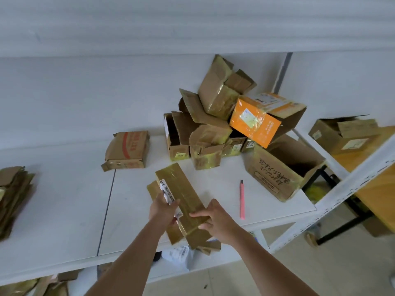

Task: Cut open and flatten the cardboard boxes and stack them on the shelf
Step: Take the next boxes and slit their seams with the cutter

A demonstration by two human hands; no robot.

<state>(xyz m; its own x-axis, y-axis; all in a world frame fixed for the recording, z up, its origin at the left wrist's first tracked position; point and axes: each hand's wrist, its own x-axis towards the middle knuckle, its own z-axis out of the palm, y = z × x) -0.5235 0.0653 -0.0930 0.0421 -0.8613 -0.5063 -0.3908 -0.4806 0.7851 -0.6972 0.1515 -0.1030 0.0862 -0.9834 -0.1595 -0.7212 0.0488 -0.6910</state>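
A long, narrow taped cardboard box (181, 193) with a barcode label lies on the white shelf board (64, 210), its flaps spread at both ends. My left hand (162, 208) grips its left side at the label. My right hand (215, 218) grips the near end, fingers curled over the top face. A pink utility knife (242, 199) lies on the board to the right, apart from both hands. A stack of flattened boxes (15, 195) sits at the far left edge.
A heap of opened boxes (213, 124) with an orange one (256, 122) stands at the back right. A large open box (282, 167) lies on its side near the knife. A flattened red-printed box (128, 150) lies back centre. A shelf upright (342, 189) runs on the right.
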